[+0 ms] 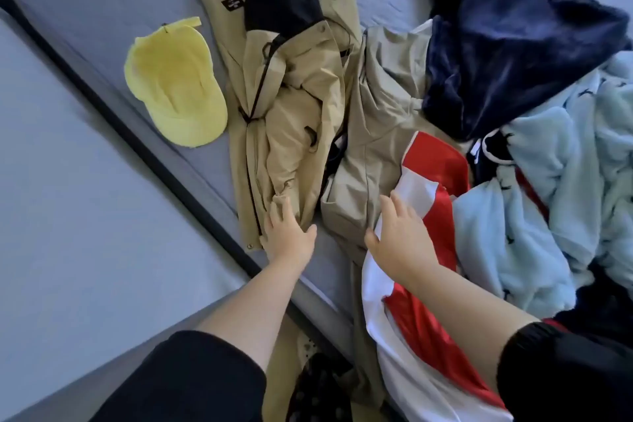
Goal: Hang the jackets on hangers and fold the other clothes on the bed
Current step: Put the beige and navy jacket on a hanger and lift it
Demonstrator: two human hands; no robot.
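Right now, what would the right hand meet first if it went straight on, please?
Probably the crumpled khaki garment just beyond the right hand, which rests on the shiny red-and-white garment.

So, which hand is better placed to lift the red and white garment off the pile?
Right. The right hand lies on the red and white garment, while the left hand rests on the lower end of the beige jacket, apart from that garment.
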